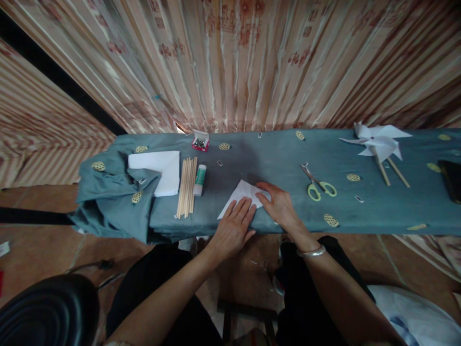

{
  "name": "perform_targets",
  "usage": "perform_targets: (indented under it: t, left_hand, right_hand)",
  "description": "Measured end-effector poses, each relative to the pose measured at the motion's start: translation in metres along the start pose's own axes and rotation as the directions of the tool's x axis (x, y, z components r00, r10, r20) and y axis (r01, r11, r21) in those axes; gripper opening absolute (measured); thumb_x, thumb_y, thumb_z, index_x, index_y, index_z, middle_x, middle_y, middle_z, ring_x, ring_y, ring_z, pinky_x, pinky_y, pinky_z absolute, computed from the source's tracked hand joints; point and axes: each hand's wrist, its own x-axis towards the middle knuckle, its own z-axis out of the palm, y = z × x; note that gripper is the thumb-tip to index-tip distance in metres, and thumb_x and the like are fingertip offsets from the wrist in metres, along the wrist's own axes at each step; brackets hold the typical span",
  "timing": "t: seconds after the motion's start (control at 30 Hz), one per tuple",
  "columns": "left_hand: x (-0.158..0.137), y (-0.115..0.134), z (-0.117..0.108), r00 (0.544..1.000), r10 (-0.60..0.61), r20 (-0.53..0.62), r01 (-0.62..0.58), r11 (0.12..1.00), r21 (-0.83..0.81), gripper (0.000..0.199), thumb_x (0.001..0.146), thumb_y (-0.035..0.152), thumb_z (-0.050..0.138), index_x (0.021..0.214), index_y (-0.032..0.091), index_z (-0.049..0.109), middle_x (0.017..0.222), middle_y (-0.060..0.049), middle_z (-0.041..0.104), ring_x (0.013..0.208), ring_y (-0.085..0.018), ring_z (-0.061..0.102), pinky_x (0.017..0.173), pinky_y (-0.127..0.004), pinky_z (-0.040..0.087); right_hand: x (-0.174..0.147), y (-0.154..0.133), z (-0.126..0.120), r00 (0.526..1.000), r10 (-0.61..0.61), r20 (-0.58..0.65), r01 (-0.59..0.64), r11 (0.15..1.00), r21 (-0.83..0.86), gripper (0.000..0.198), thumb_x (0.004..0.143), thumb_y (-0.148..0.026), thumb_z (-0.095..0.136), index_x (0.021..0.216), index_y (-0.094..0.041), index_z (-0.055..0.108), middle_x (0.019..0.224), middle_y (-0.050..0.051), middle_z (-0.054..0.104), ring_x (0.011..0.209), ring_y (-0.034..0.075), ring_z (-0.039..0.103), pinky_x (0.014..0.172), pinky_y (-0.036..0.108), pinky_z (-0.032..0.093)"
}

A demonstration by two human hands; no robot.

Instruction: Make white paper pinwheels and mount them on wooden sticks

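Observation:
A sheet of white paper (240,190), folded to a triangle, lies on the cloth-covered table near its front edge. My left hand (232,226) rests flat on the paper with its fingers stretched out. At the paper's right corner, my right hand (280,205) has thumb and fingers bent round the edge, gripping it. Part of the fold is hidden under both hands. To the right of the hands lie scissors (320,190) with yellow-green handles, blades slightly apart. A green and white glue stick (200,180) lies to the left, beside a row of wooden sticks (187,185).
White paper sheets (169,175) lie at the left, partly under bunched cloth (115,192). A small open box of metal pins (200,142) stands at the back. White paper pinwheels (378,141) on sticks and a dark phone (451,178) are at the right. A curtain (245,72) hangs behind.

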Motion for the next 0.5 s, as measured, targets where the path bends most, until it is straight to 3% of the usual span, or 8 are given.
perform_targets:
  t: [0.23,0.5]
  left_hand:
    - [0.000,-0.001,0.001,1.000,-0.012,0.009,0.012,1.000,-0.022,0.062,0.094,0.040,0.047,0.145,0.009,0.032,0.153,-0.021,0.037,0.147,-0.028,0.025,0.118,-0.049,0.023]
    - [0.001,0.000,0.000,1.000,-0.005,0.027,0.005,1.000,-0.003,0.063,0.093,0.039,0.051,0.144,0.008,0.034,0.153,-0.020,0.037,0.146,-0.031,0.027,0.118,-0.049,0.022]
  right_hand:
    - [-0.002,0.000,0.004,0.998,-0.052,-0.019,0.051,0.998,-0.041,0.030,0.090,-0.028,0.049,0.113,-0.020,0.066,0.111,0.009,0.072,0.102,0.027,0.066,0.092,0.041,0.051]
    - [-0.011,-0.002,0.005,0.983,-0.166,-0.077,0.152,0.975,-0.164,0.041,0.095,-0.031,0.044,0.131,-0.013,0.054,0.124,0.016,0.064,0.116,0.031,0.056,0.102,0.047,0.042]
